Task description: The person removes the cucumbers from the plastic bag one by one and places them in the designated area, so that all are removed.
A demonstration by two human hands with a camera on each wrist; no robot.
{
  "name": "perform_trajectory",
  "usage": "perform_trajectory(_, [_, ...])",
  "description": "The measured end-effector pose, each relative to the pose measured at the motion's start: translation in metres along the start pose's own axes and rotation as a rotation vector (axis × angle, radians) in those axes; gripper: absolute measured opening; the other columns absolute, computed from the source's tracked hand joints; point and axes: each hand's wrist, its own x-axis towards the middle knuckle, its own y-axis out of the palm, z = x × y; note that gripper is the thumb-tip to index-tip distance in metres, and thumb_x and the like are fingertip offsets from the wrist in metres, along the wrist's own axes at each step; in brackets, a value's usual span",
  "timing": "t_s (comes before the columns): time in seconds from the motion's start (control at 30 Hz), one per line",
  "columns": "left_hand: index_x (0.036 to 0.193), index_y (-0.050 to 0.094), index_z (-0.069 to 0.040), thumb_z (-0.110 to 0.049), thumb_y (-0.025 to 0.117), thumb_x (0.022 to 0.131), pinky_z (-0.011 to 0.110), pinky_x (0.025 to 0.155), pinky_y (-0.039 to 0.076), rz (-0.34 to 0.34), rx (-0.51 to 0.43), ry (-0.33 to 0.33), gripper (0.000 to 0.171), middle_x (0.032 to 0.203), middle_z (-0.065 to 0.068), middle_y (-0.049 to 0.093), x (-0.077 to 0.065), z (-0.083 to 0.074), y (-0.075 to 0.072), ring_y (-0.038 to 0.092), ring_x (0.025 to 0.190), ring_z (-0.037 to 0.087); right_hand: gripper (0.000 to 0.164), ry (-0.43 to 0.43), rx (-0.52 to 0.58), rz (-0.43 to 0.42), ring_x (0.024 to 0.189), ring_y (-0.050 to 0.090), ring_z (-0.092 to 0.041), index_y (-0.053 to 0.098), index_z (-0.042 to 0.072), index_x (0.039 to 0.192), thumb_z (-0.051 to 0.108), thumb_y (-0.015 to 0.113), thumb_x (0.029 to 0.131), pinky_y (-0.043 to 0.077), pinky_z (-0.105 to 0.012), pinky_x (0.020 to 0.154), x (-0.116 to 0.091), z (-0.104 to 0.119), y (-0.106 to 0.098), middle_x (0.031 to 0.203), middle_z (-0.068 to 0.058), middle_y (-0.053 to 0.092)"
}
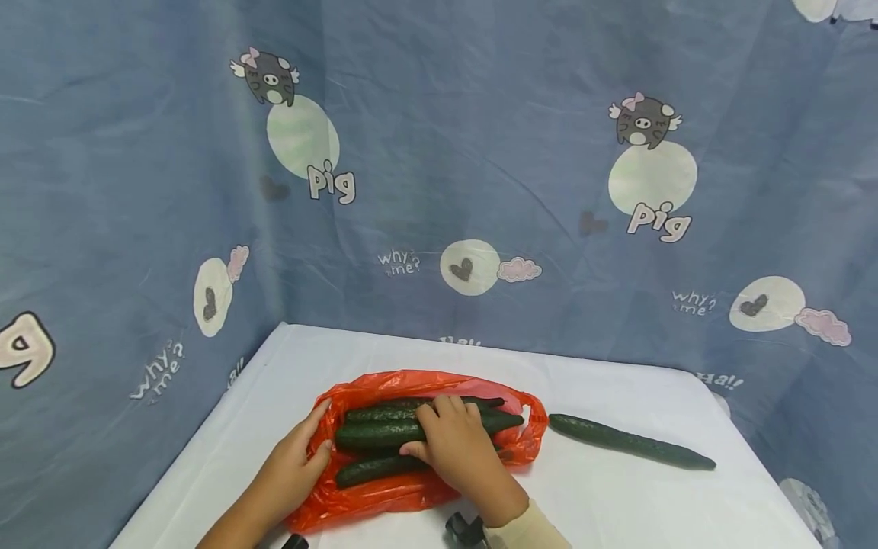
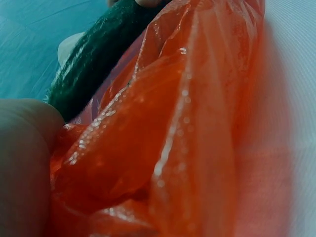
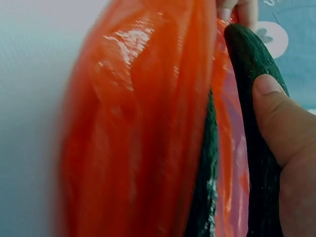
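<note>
A red plastic bag (image 1: pixel 384 499) lies spread on the white table with several dark green cucumbers (image 1: pixel 373 469) in its opening. My right hand (image 1: pixel 456 442) grips one cucumber (image 1: pixel 370 435) from above, near its middle. In the right wrist view the thumb lies along that cucumber (image 3: pixel 247 54). At the bag's left end, my left hand (image 1: pixel 291 465) holds the rim between thumb and fingers. The left wrist view shows the thumb (image 2: pixel 24 158) close to the end of the gripped cucumber (image 2: pixel 94 64); what the left fingers do is mostly hidden.
A single cucumber (image 1: pixel 631 442) lies on the white table (image 1: pixel 617 503) to the right of the bag. Behind the table hangs a blue curtain (image 1: pixel 439 183) with pig prints. Black wrist camera parts (image 1: pixel 466 528) show at the bottom edge.
</note>
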Motion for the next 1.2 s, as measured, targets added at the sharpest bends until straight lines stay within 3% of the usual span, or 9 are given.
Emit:
perform_trajectory(0.2, [0.169,0.02,-0.017,-0.019,0.059,0.105,0.065,0.116,0.034,0.013,-0.004,-0.011,0.075,0.168,0.022,0.033,0.0,0.001,0.0,0.033,0.153,0.045,0.056,0.029,0.019,-0.005,0.103,0.053,-0.018,0.065,0.021,0.12,0.069,0.065,0.089,0.045,-0.042,0.087,0.001,-0.011,-0.013,0.107,0.002,0.058])
perform_trajectory(0.5, [0.169,0.02,-0.016,-0.02,0.059,0.106,0.066,0.116,0.036,0.012,-0.004,0.017,0.074,0.168,0.023,0.033,0.001,0.001,0.003,0.034,0.153,0.046,0.052,0.126,0.043,-0.057,0.096,0.055,-0.019,0.065,0.02,0.111,0.064,0.074,0.085,0.046,-0.044,0.088,-0.01,-0.034,-0.032,0.103,0.002,0.059])
perform_trajectory(0.7, [0.169,0.021,-0.015,-0.019,0.059,0.105,0.067,0.115,0.036,0.005,0.008,0.023,0.074,0.166,0.024,0.034,0.0,0.0,-0.001,0.034,0.152,0.047,0.054,0.16,0.089,-0.084,0.097,0.055,-0.021,0.066,0.017,0.117,0.061,0.075,0.086,0.046,-0.046,0.09,-0.02,-0.047,-0.037,0.106,0.0,0.059])
perform_trajectory(0.97, [0.168,0.021,-0.013,-0.017,0.059,0.106,0.069,0.114,0.036,-0.025,0.014,0.068,0.073,0.165,0.027,0.036,0.003,0.002,0.001,0.037,0.149,0.049,0.05,0.148,0.082,-0.151,0.095,0.056,-0.023,0.066,0.015,0.111,0.058,0.075,0.087,0.049,-0.05,0.092,-0.035,-0.06,-0.042,0.102,-0.002,0.059])
perform_trajectory(1.2, [0.169,0.019,-0.017,-0.02,0.058,0.107,0.068,0.114,0.037,0.002,0.002,0.036,0.074,0.166,0.026,0.034,0.002,0.002,0.0,0.035,0.15,0.049,0.051,0.169,0.087,-0.155,0.098,0.058,-0.022,0.067,0.014,0.113,0.056,0.075,0.087,0.048,-0.044,0.086,-0.052,-0.075,-0.039,0.104,-0.001,0.062])
